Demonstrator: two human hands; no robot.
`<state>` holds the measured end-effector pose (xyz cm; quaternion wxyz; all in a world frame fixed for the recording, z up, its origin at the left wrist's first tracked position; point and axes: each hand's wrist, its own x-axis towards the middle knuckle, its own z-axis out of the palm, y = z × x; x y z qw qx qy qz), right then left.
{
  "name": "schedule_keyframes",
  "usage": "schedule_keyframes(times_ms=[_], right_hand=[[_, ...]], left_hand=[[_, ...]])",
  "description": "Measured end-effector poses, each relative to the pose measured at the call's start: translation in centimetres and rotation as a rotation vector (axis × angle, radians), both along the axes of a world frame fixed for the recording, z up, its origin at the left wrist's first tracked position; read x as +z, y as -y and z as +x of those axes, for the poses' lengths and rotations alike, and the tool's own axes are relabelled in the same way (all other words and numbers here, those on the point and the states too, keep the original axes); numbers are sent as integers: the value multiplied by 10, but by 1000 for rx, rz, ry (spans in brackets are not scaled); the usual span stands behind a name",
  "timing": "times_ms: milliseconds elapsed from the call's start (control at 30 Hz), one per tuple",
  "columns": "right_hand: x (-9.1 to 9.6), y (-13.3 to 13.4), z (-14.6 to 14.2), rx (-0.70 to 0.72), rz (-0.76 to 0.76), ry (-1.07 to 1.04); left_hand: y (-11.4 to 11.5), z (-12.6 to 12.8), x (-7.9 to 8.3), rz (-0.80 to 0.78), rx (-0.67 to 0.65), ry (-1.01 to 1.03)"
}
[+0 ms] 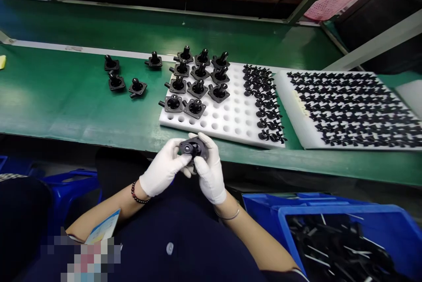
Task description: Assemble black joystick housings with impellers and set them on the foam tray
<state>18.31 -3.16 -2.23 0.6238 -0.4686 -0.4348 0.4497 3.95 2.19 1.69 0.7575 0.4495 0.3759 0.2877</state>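
- At the front edge of the green bench (82,106), the left hand (162,168) and the right hand (210,173), both in white gloves, were closed around a black plastic housing (194,148), gripping it from either side.
- Just behind the hands lay a white foam tray (227,119) with round holes, carrying rows of black flanged housings (198,88) on its left part and black finned pieces (262,97) along its right side.
- Four more housings (116,82) stood on the bench left of the tray.
- A white foam sheet (293,115) to the right carried dense rows of finned pieces.
- Below the bench, a blue crate (329,206) held black parts with thin metal pins (329,251).
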Motion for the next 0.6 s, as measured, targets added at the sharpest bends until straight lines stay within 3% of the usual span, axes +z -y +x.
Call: schedule_keyframes(times_ms=[100, 300, 400, 500, 600], right_hand=[[12, -8, 19, -3, -82, 114], [33, -22, 45, 204, -457, 338], [44, -26, 52, 248, -520, 292], [48, -36, 66, 152, -474, 211], [40, -58, 88, -116, -312, 177]], left_hand=[[-7, -3, 1, -79, -38, 72], [-26, -2, -1, -72, -175, -171], [-33, 2, -2, -69, -155, -138], [-38, 5, -1, -34, -17, 40], [-39, 4, -2, -16, 78, 111]])
